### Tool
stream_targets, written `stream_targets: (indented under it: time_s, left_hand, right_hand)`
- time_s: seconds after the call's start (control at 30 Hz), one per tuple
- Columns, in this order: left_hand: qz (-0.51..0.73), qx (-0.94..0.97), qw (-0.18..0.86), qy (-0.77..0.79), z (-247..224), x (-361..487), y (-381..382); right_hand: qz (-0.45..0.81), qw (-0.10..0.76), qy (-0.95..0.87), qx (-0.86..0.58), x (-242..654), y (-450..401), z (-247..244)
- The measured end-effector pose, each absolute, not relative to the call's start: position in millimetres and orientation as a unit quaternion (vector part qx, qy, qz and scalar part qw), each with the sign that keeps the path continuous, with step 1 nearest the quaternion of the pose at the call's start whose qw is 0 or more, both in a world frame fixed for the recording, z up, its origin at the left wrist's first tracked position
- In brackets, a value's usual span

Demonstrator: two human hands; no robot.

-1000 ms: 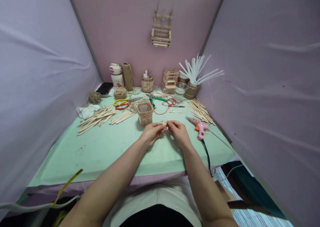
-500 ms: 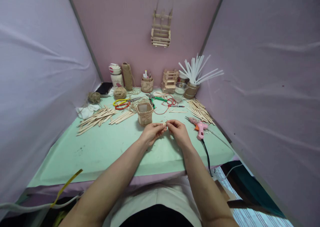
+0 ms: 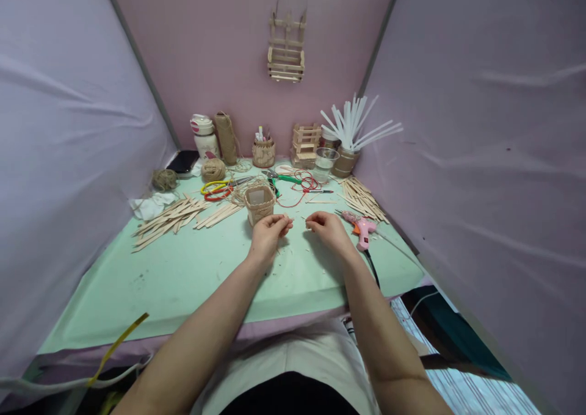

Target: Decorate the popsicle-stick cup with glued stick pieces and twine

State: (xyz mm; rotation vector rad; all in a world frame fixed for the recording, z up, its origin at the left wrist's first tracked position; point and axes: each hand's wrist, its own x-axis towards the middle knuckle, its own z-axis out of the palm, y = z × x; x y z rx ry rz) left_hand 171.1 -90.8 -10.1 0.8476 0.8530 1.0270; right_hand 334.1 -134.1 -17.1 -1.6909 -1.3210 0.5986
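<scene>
- Clock is read from the gap between the hands, 12 = away from the person.
- Walls: left fabric wall (image 3: pixel 68 158) at 9, right fabric wall (image 3: pixel 458 189) at 3, back wall (image 3: pixel 206 49) at 12. Sides narrow toward the back; most elbow room is up front.
- Green table (image 3: pixel 160 293): front edge at 6, both forearms cross it. Widest open stretch runs 7 to 9, dark smudges at 8. Smaller patch at 4, inside the right edge.
- Left stick pile (image 3: pixel 167 220): 9, well apart from the hand, some ends close to the left edge.
- White sticks (image 3: pixel 350 125): 1, fanned out of a brown holder, tips close to the right wall.
- Right stick pile (image 3: pixel 363 200): 2, along the right edge.
- Wooden rack (image 3: pixel 286 73): 12, hung on the back wall, above the work.
- Left hand (image 3: pixel 268 235): 9. Thumb and forefinger pinched shut, something small and pale at the tips.
- Right hand (image 3: pixel 330 232): 3. Fingers curled in, tips close; cannot tell if they meet or hold anything. Narrow strip of table between the hands.
- Glue gun (image 3: pixel 364 227): 3, just beyond the right hand, so little room that way. Cord drops toward the front edge.
- Woven basket (image 3: pixel 259 212): 10, upright, mouth up, just beyond the left hand, which partly covers its base. Cannot tell if they touch.
- Scissors (image 3: pixel 215 183): 10, behind the sticks.
- Clear cup (image 3: pixel 325 166): 1.
- Small pale piece (image 3: pixel 286 216): in the left fingertips, too tiny to identify.
- Crumbs (image 3: pixel 306 249): 6, scattered.
</scene>
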Motion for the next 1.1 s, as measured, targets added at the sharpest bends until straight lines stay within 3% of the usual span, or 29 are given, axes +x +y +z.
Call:
stream_targets:
  time_s: [0.17, 0.4, 0.63, 0.77, 1.1]
  left_hand:
    - [0.527, 0.398, 0.656, 0.366, -9.1, 170.0, -87.4]
    - [0.598, 0.457, 0.554, 0.356, -5.3, 164.3, -87.3]
    - [0.576, 0.496, 0.541, 0.360, -0.9, 165.3, -94.0]
    - [0.552, 0.495, 0.557, 0.373, -3.2, 165.5, -92.0]
    - [0.381, 0.396, 0.730, 0.406, -17.2, 168.0, -86.6]
  right_hand:
    - [0.092, 0.412, -0.538, -0.730, 333.3, -127.6, -13.2]
    - [0.063, 0.391, -0.554, -0.733, 340.3, -140.3, -11.2]
    - [0.027, 0.316, -0.549, -0.773, 351.6, -150.6, -21.0]
    - [0.041, 0.291, -0.571, -0.766, 345.1, -147.8, -25.1]
    - [0.012, 0.249, -0.544, -0.801, 364.5, -150.5, -20.7]
